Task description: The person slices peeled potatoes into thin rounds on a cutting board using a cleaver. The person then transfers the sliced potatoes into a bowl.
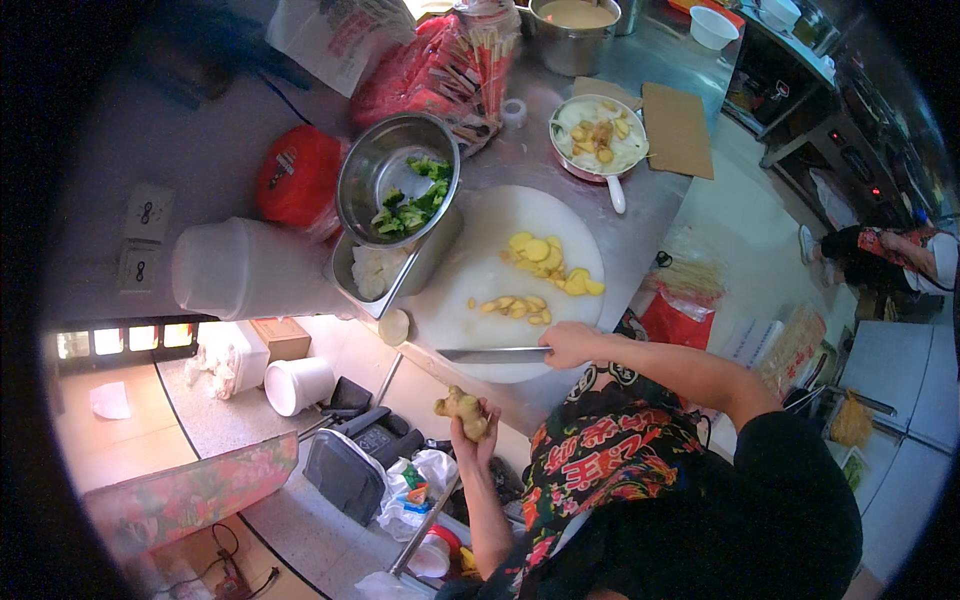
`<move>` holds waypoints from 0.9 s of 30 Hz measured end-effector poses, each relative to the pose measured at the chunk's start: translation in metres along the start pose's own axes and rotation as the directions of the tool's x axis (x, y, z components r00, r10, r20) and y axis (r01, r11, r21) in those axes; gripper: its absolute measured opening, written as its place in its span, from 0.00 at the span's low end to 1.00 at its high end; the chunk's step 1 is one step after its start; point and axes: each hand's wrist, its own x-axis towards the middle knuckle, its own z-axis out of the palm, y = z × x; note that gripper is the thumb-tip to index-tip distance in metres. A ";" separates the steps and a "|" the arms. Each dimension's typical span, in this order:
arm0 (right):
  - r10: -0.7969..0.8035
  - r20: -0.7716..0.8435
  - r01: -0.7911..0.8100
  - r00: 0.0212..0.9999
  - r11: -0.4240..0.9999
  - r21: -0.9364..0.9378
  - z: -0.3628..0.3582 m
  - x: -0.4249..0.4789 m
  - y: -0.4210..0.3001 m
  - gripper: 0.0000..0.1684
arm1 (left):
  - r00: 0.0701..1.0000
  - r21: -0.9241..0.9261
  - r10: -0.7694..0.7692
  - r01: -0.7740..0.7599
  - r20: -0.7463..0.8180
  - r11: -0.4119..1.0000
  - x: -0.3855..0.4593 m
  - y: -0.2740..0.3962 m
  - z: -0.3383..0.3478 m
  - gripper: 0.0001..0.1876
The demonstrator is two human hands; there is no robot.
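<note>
My right hand [571, 345] grips a kitchen knife by its handle, and the blade [491, 355] points left over the near edge of a round white cutting board [465, 292]. A knobbly piece of ginger root [466, 414] is held in my left hand [480, 442], off the table's edge and lower in the picture than the board. On the board lie sliced yellow ginger [540, 253] and a smaller group of ginger pieces [517, 307], both apart from the blade. The knife's handle is hidden inside my fist.
A steel bowl of broccoli [424, 214] rests over a steel container [420, 277] left of the board. Beyond it stands a white-handled pan [615, 193] holding sliced food, beside cardboard [679, 131]. A steel pot [574, 49] is farther back. Another person [885, 255] is at right.
</note>
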 end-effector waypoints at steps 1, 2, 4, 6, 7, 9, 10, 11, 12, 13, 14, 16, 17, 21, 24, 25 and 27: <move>0.005 0.003 -0.005 1.000 1.000 0.002 0.002 0.006 0.008 0.17 | 0.997 0.167 0.040 -0.029 -0.066 0.986 0.008 0.000 0.012 0.30; 0.017 -0.015 -0.017 1.000 1.000 0.004 0.000 0.010 0.010 0.17 | 0.987 0.329 0.098 -0.050 -0.130 0.943 0.013 0.001 0.023 0.28; 0.046 -0.050 -0.046 0.998 0.999 0.009 -0.011 0.016 0.012 0.17 | 0.947 0.619 0.168 0.039 -0.273 0.785 0.025 0.002 0.039 0.23; 0.116 -0.148 -0.115 0.982 0.993 0.009 -0.016 0.015 0.010 0.17 | 0.943 0.810 0.169 0.143 -0.286 0.569 0.040 0.004 0.055 0.25; 0.151 -0.195 -0.152 0.969 0.988 0.012 -0.018 0.015 0.011 0.17 | 0.941 0.876 0.167 0.195 -0.294 0.441 0.047 0.004 0.060 0.27; 0.155 -0.243 -0.150 0.958 0.988 0.035 -0.017 0.016 0.013 0.16 | 0.956 0.950 0.256 0.059 -0.142 0.306 0.069 -0.004 0.042 0.33; 0.152 -0.276 -0.147 0.949 0.988 0.036 -0.018 0.013 0.017 0.16 | 0.956 0.967 0.276 0.034 -0.105 0.251 0.083 -0.011 0.050 0.34; 0.146 -0.304 -0.140 0.941 0.989 0.040 -0.017 0.009 0.017 0.16 | 0.952 0.981 0.296 0.014 -0.071 0.192 0.090 -0.014 0.056 0.34; 0.121 -0.301 -0.121 0.946 0.992 0.020 -0.021 0.003 0.010 0.16 | 0.946 1.000 0.324 -0.014 0.007 0.019 0.098 -0.013 0.051 0.36; 0.096 -0.297 -0.101 0.950 0.995 0.001 -0.024 -0.004 0.004 0.16 | 0.937 0.987 0.338 -0.036 0.087 -0.155 0.106 -0.011 0.043 0.37; 0.079 -0.298 -0.089 0.951 0.996 -0.019 -0.028 -0.012 0.000 0.16 | 0.929 0.944 0.329 -0.061 0.172 -0.323 0.113 -0.014 0.036 0.39; 0.100 -0.289 -0.119 0.952 0.992 -0.049 -0.025 -0.027 -0.003 0.14 | 0.848 0.867 0.422 -0.082 0.319 -0.491 0.119 -0.017 0.034 0.40; 0.105 -0.292 -0.130 0.951 0.989 -0.066 -0.025 -0.034 -0.004 0.14 | 0.793 0.815 0.457 -0.083 0.402 -0.573 0.123 -0.015 0.036 0.40; 0.154 -0.268 -0.178 0.951 0.982 -0.067 -0.015 -0.045 0.006 0.13 | 0.894 0.838 0.289 -0.152 0.342 -0.523 0.123 -0.020 0.059 0.42; 0.133 -0.276 -0.165 0.952 0.982 -0.096 -0.009 -0.046 0.005 0.13 | 0.881 0.716 0.259 -0.118 0.395 -0.689 0.111 -0.031 0.069 0.46; 0.126 -0.277 -0.159 0.952 0.982 -0.099 -0.008 -0.045 0.004 0.13 | 0.876 0.693 0.259 -0.111 0.407 -0.712 0.110 -0.032 0.070 0.47; 0.132 -0.270 -0.168 0.954 0.979 -0.114 -0.006 -0.042 0.002 0.13 | 0.882 0.734 0.258 -0.132 0.394 -0.666 0.117 -0.031 0.049 0.44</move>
